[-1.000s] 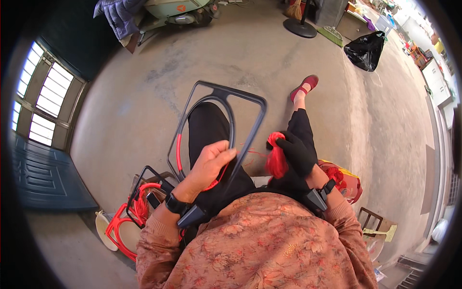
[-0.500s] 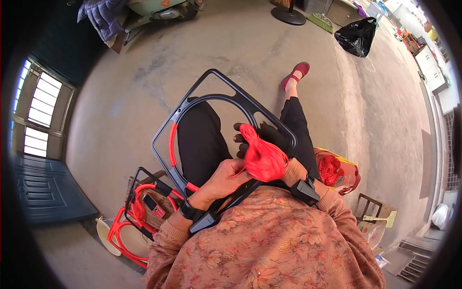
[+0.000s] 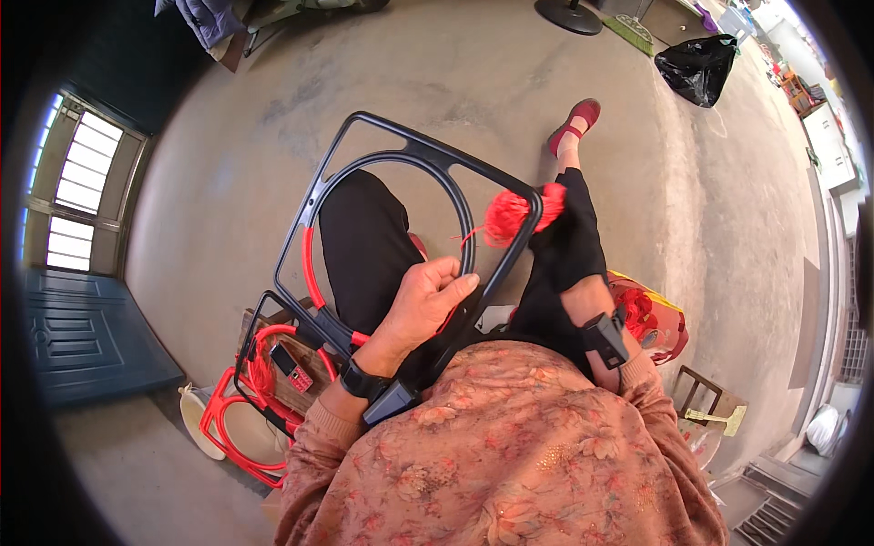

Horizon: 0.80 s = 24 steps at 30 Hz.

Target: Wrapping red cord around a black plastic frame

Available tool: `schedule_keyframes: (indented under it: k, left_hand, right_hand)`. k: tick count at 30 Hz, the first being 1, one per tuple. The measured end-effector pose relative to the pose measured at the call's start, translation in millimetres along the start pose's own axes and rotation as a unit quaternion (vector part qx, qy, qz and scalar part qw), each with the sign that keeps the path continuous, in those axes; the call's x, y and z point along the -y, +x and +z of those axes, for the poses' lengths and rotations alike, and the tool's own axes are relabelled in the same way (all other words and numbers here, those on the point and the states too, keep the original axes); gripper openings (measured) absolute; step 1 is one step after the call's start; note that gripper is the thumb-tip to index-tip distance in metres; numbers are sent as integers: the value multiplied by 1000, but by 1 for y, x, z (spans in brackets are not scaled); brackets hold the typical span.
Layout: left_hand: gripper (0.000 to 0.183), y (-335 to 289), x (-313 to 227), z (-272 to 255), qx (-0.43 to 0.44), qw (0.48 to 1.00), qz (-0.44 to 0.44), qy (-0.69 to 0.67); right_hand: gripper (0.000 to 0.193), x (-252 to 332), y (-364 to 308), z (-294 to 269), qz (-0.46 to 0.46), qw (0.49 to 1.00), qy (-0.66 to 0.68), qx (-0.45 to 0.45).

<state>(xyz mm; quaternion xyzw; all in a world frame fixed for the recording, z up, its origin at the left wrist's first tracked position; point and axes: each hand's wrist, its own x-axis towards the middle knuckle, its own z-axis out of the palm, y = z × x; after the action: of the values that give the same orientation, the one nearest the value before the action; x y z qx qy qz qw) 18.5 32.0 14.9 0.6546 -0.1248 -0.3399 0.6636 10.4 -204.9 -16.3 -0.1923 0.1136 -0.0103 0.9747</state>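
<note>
1. Head view, only one angle to go on. Centre of the frame: a black square frame [image 3: 401, 196] with a round inner ring lies across the seated person's lap, tilted toward the upper left. Resting it on the knees looks like a way to keep it steady while both hands work.

2. The left hand [image 3: 421, 305] is closed on the lower edge of the inner ring, fingers curled over it, right where the red cord wrapping [image 3: 312, 278] runs along the ring's left side. Looks like it's pinning the wrap so it doesn't slip.

3. The right hand [image 3: 563, 238], in a black glove, sits at the frame's right corner, closed around a bundle of red cord [image 3: 512, 214]. A thin strand trails from it back toward the ring.

4. Lower left: finished red frames [image 3: 246, 409] stacked by a white bowl [image 3: 196, 419]. Right of the knee, a red and yellow bag [image 3: 655, 318] of more cord.

5. Hard to tell: the gloved fingers are mostly buried in the cord, and the lap hides the ring's lower arc.
</note>
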Motion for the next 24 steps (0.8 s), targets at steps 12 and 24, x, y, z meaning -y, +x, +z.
schedule_keyframes:
  k: [12, 24]
  left_hand:
    - [10, 20, -2, -2, -19, 991, -71, -116]
    - [24, 37, -14, 8, -35, 989, -101, -99]
  right_hand:
    - [26, 11, -76, -12, 25, 994, -7, -103]
    - [31, -27, -75, -34, -124, 843, -495, -169]
